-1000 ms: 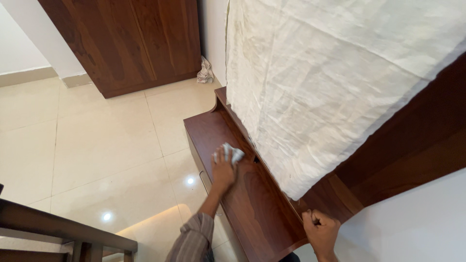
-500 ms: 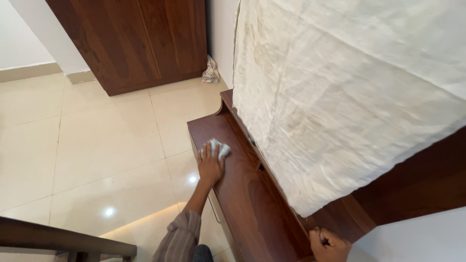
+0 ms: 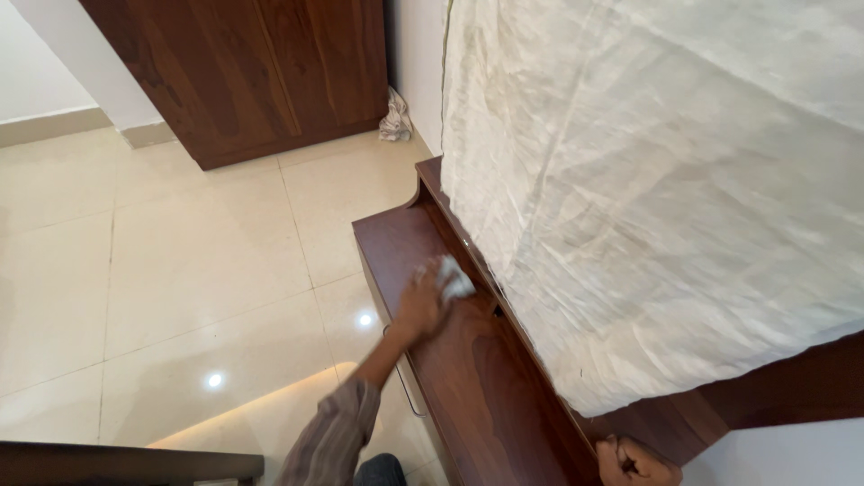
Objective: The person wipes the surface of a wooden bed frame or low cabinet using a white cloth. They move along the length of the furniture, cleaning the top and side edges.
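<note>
My left hand (image 3: pixel 421 301) presses a small white cloth (image 3: pixel 453 280) flat on the dark wooden ledge (image 3: pixel 477 378) that runs along the bed frame. The cloth pokes out past my fingers toward the mattress. My striped sleeve reaches up from the bottom edge. My right hand (image 3: pixel 634 462) sits at the bottom edge in a closed fist, on the near end of the wooden frame; I see nothing in it. A large cream mattress (image 3: pixel 657 162) stands tilted up right beside the ledge.
A dark wooden wardrobe (image 3: pixel 252 72) stands at the back against the wall. A crumpled rag (image 3: pixel 395 117) lies on the floor in the corner next to it. Glossy cream floor tiles (image 3: pixel 180 270) lie to the left. A dark wooden rail (image 3: pixel 126 463) crosses the bottom left.
My left hand slid the cloth away along the ledge, then back toward the mattress side. The view shifted, so my right fist now sits lower in the frame.
</note>
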